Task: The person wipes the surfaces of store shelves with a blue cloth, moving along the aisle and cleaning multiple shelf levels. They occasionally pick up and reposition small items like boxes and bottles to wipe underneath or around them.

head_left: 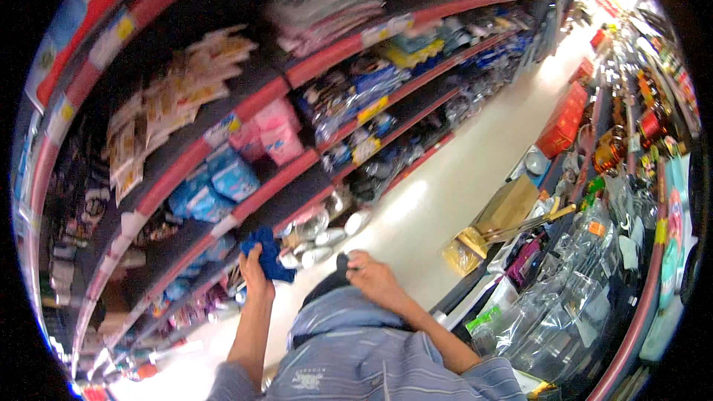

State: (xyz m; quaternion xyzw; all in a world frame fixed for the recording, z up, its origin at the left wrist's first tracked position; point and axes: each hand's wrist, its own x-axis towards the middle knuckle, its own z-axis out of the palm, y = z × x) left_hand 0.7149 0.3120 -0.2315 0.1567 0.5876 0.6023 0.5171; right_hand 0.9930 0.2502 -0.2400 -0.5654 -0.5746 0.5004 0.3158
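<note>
My left hand is closed around a dark blue soft item, perhaps folded cloth, in front of the lower shelves on the left. My right hand hovers before my body with its fingers curled in. Whether anything is in those fingers is hidden. A small dark shape shows just beside its fingertips, and I cannot tell if it is touched. Close to the blue item, several white rounded things sit low by the floor. Blue soft packs lie on a shelf above my left hand.
Red-edged shelves curve along my left with pink packs, pale packets and stacked flat packs. On the right stand a cardboard box, a red box and clear plastic packages. A pale floor runs between.
</note>
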